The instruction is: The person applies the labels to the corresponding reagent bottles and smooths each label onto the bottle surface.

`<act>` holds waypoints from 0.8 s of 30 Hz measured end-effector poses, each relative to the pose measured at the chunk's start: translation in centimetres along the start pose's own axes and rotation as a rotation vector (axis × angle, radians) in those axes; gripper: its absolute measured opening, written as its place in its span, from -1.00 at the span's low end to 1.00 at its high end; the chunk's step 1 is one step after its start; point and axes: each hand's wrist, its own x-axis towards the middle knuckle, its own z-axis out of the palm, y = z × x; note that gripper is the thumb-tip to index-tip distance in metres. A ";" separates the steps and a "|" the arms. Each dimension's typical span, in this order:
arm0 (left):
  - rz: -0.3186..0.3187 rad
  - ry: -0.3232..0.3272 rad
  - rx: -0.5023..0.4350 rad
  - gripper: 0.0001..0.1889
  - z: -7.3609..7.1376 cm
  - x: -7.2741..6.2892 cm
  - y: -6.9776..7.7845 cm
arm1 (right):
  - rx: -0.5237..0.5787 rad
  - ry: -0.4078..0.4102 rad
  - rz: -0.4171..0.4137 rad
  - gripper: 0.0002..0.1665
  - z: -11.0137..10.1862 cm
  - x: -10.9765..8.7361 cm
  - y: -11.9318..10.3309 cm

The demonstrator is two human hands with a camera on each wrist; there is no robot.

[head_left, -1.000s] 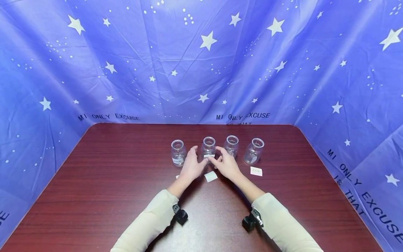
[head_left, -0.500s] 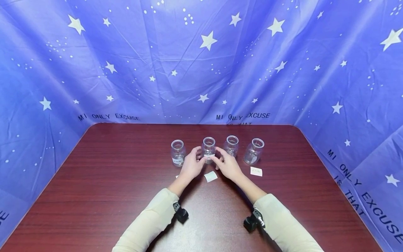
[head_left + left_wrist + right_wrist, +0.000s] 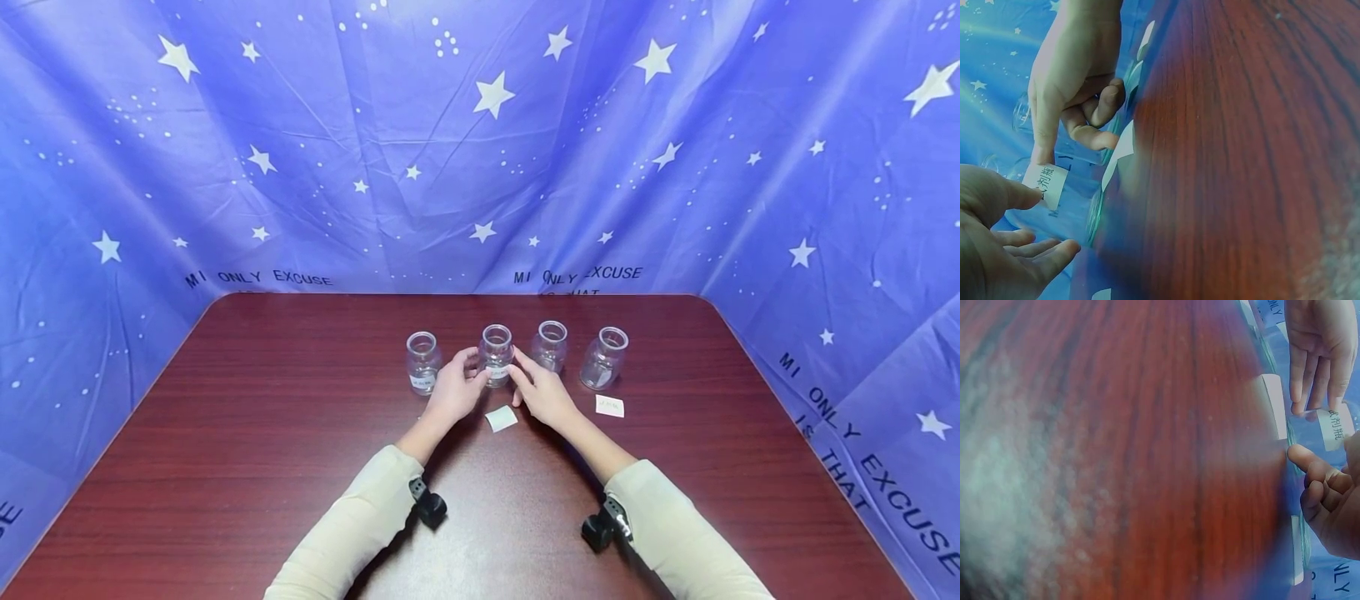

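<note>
We see the left hand [image 3: 456, 392], fingers apart, thumb on the label [image 3: 1054, 185] of a glass jar [image 3: 496, 339], and the right hand [image 3: 546, 395], one digit straight against that label, lower fingers loosely bent. The jar stands upright on the table [image 3: 300, 467], near a white slip [image 3: 501, 418].

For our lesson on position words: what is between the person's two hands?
The head view shows a labelled glass jar between the left hand and the right hand; a white paper slip lies on the table, nearer the person.
</note>
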 end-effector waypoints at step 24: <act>-0.074 -0.031 -0.046 -0.49 -0.4 -0.1 -0.1 | 0.114 -0.034 0.056 -0.44 -0.2 -0.2 0.3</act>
